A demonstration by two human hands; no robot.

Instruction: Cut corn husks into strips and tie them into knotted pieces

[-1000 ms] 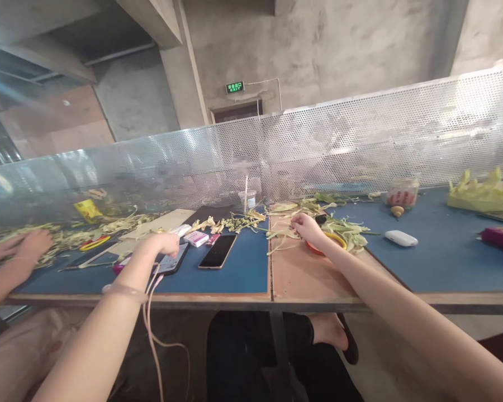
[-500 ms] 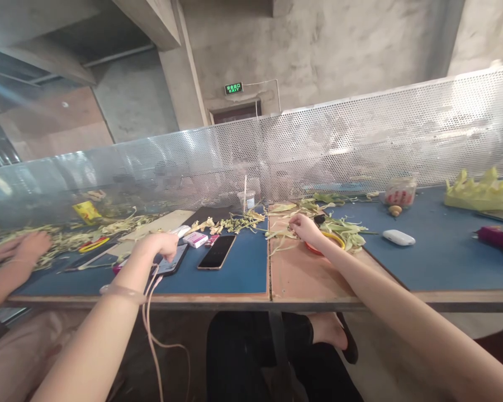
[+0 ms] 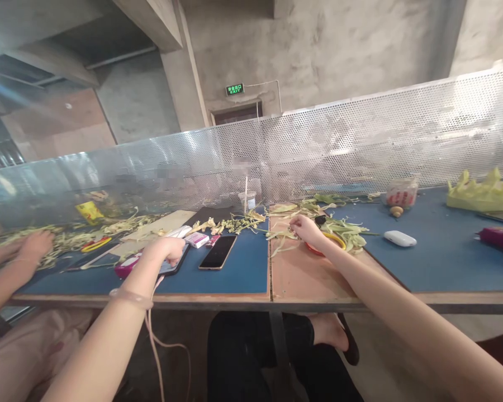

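My left hand (image 3: 171,249) is over a charging tablet or large phone (image 3: 176,263), its fingers curled and a fingertip pointing down at the lit screen. A pale cable (image 3: 153,329) hangs from the device over the table edge. My right hand (image 3: 305,227) has thumb and fingers pinched together among pale green leaf strips (image 3: 283,237); what sits between the fingertips is too small to make out. Under my right wrist lie red-and-yellow scissors handles (image 3: 335,241), beside a heap of leaves (image 3: 352,234).
Left of centre lie a dark phone (image 3: 218,252), a small pink-and-white box (image 3: 197,240) and a magenta object (image 3: 126,267). To the right are a white case (image 3: 399,239) and a jar (image 3: 402,192). A co-worker's hands (image 3: 37,248) work at far left. A perforated metal screen (image 3: 339,134) backs the table.
My left hand has shifted slightly right and down over the screen, uncovering more of the magenta object. My right hand stays in nearly the same place.
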